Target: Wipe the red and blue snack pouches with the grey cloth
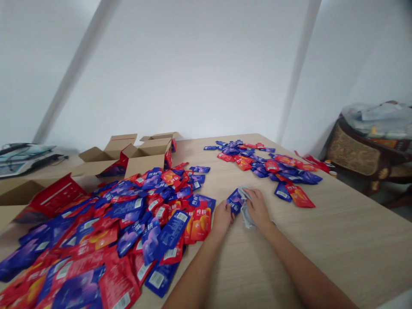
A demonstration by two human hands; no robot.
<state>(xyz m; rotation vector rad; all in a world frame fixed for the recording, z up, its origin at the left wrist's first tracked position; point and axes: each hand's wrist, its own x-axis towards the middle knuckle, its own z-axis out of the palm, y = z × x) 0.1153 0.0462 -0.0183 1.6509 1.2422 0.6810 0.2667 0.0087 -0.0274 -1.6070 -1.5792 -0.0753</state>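
My left hand (pixel 223 218) grips the lower left end of a blue printed pouch (pixel 235 201), tilted just above the table. A crumpled light grey cloth (pixel 247 216) is in my right hand (pixel 256 207), its fingers closed over it and pressed against the upper right part of the pouch. The cloth hides that part of the pouch. Left of my hands spreads a large heap of red and blue pouches (pixel 128 214), its nearest red pouch (pixel 201 219) close to my left hand. Beyond my right hand lies a smaller pile of such pouches (pixel 257 159).
Several open cardboard boxes (pixel 146 163) stand behind and left of the large heap. The wooden table (pixel 334 231) extends to the right, with a patterned chair (pixel 357 143) holding plastic bags beyond its edge. Papers and cables (pixel 24 156) lie far left. A white wall (pixel 199 68) rises behind.
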